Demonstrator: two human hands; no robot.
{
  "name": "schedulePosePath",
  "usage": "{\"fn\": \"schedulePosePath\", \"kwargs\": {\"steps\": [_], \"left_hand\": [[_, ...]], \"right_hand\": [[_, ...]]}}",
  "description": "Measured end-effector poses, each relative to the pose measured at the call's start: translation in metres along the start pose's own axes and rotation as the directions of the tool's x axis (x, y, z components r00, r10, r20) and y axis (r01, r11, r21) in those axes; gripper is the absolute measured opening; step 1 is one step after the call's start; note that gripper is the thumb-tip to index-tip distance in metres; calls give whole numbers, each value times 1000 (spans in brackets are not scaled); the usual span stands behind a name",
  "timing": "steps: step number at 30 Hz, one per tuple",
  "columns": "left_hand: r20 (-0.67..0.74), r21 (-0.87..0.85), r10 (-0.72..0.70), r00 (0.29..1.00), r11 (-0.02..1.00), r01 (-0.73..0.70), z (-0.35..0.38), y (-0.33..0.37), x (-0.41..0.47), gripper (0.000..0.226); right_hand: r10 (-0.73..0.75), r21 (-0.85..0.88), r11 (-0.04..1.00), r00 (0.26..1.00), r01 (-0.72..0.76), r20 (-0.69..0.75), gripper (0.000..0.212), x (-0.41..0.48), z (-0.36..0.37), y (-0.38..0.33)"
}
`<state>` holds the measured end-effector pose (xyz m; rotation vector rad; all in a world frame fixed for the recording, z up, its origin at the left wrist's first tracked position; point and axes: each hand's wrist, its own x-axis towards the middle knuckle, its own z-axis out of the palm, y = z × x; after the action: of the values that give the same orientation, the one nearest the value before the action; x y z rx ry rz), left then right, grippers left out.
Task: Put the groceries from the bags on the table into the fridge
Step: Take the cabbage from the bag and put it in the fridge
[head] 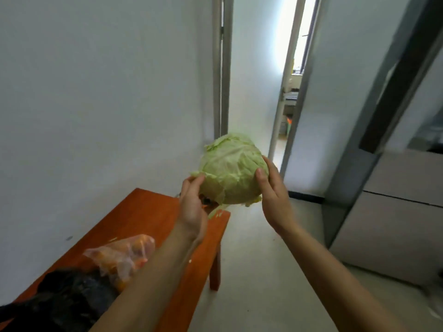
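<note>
above the table, left hand and right hand grip the cabbage with curled fingers.

No readable text, brands, numbers or signs were in view. The clear bag and black bag on the bench showed no legible print. The cabbage carried no label that could be made out.
</note>
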<state>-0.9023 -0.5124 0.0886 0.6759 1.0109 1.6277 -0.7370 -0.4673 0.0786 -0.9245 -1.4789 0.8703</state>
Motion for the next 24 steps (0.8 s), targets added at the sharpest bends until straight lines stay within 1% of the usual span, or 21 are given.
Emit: {"fn": "schedulePosePath", "kwargs": {"steps": [2, 6, 12, 16, 18, 22, 24], "left_hand": [[127, 42, -5, 992, 999, 0, 59, -23, -6, 26], [306, 173, 30, 952, 981, -86, 181, -79, -29, 24], [505, 181, 30, 863, 974, -140, 351, -169, -68, 39], [566, 211, 24, 824, 962, -172, 430, -209, -81, 44], [597, 235, 20, 802, 952, -199, 461, -226, -74, 46], [627, 253, 8, 779, 944, -213, 522, -260, -48, 51], [659, 236, 14, 752, 945, -225, 553, -278, -29, 49]], "right_hand": [[-18, -26, 1000, 994, 16, -103, 57, -3, -65, -6], [-99, -139, 988, 957, 62, -272, 61, -20, -200, -8], [-190, -379, 925, 893, 23, -408, 68, -41, -395, -2], [-232, -456, 890, 841, -20, -488, 70, -39, -475, 3], [-236, -474, 880, 834, -35, -499, 70, -32, -507, 10], [-220, -468, 882, 826, -60, -519, 64, -6, -566, 34], [-220, -473, 878, 817, -72, -533, 65, 13, -594, 47]]}}
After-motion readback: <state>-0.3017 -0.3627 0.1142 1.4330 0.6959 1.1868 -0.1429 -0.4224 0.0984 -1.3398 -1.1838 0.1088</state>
